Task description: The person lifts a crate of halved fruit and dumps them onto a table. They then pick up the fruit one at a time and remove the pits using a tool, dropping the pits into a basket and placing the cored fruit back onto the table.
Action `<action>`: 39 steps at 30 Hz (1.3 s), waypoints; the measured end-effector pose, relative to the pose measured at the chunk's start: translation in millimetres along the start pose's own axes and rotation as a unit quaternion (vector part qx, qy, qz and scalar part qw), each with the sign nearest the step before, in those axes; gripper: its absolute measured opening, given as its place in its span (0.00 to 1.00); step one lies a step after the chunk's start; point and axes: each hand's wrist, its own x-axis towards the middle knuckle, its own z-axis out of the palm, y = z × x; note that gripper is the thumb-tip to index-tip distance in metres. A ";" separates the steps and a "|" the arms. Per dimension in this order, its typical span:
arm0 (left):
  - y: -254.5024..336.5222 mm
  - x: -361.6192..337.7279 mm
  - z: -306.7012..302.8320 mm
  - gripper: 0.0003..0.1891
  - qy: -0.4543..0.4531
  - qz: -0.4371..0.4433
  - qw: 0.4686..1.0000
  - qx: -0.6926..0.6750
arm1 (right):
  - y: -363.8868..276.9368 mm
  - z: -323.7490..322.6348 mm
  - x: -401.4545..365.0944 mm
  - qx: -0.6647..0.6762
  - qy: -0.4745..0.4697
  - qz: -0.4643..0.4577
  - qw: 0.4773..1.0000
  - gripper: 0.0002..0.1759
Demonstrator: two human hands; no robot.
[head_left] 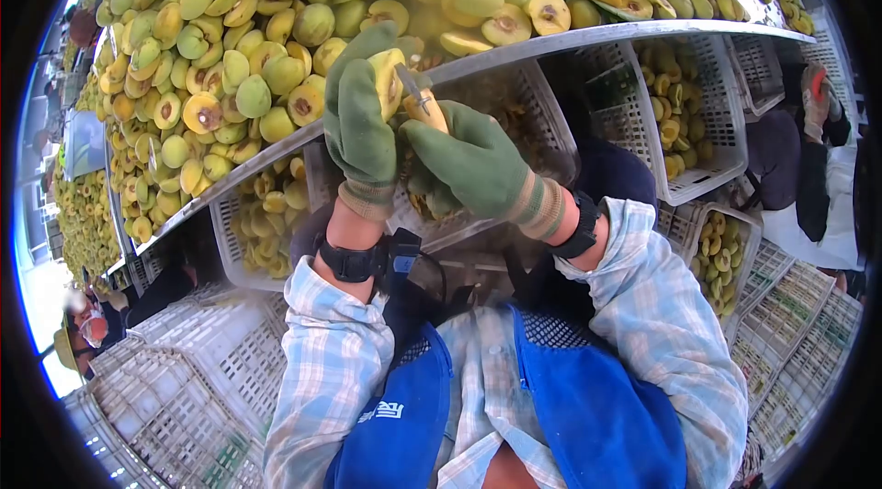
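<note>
My left hand (360, 121), in a green knit glove, is closed around a yellow-green fruit half (388, 83), which looks like a plum or apricot. In the green-gloved fist of my right hand (478, 158) is a small knife with a pale wooden handle (427, 110). Its short metal blade (406, 80) points at the cut face of the fruit half and appears to touch it. Both hands are at the near edge of a table (588, 37) heaped with halved fruit (253, 96), several with brown pit hollows showing. The right fingertips are partly hidden behind the handle.
Below the table edge stand white plastic crates of cut fruit: one at the left (234, 250), one at the right (726, 135). Stacked crates (197, 369) are at the lower left. Another person's gloved hand (815, 103) is at the far right, and another person (87, 333) at the left.
</note>
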 end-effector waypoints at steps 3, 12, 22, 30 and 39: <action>-2.0 -3.4 1.9 0.24 0.004 -0.015 1.000 0.000 | -2.7 -2.9 -0.7 -0.025 -0.024 0.033 0.999 0.18; -6.1 3.3 -4.8 0.31 -0.034 -0.055 0.995 0.077 | 1.2 -13.5 -1.2 -0.240 -0.028 -0.029 0.970 0.20; 0.8 -3.5 -0.7 0.34 -0.067 -0.111 0.991 -0.044 | -2.3 -20.5 -8.5 -0.087 -0.072 0.082 0.990 0.17; 5.8 -23.0 -11.8 0.28 -0.071 -0.169 0.977 -0.109 | 13.9 -11.1 -23.8 -0.159 -0.099 0.004 0.982 0.18; 46.6 -65.5 4.6 0.25 -0.080 -0.069 0.993 0.050 | 3.2 10.2 -74.8 -0.097 -0.123 0.098 0.983 0.15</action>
